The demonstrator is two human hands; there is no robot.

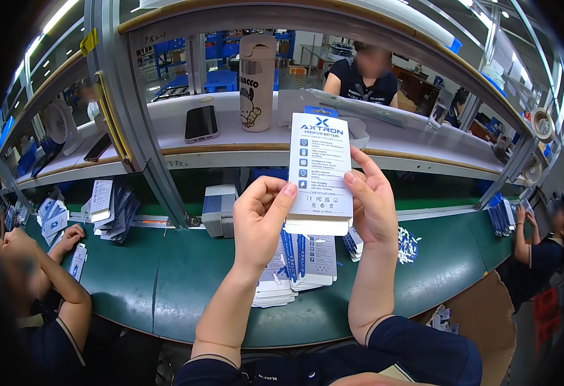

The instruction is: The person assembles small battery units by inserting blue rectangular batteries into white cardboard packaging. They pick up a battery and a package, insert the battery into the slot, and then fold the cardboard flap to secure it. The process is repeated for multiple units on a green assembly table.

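Upright before me, a flat white and blue cardboard battery box [321,167] is held up between both hands, its printed side facing me and its lower flap folded outward. My left hand [263,209] grips the left edge, thumb on the front. On the opposite edge, my right hand [371,196] pinches the card with its thumb in front and fingers behind. Below my hands, stacks of similar flat boxes [317,264] lie on the green worktable [192,283], partly hidden by my left wrist. A smaller stack [353,244] sits beside my right forearm.
A heap of small white and blue scraps [409,246] lies right of my forearm. A grey box [219,211] stands behind my left hand. The shelf holds a phone [201,123] and a tumbler [256,83]. Co-workers sit left, right and opposite. An open carton [475,315] stands lower right.
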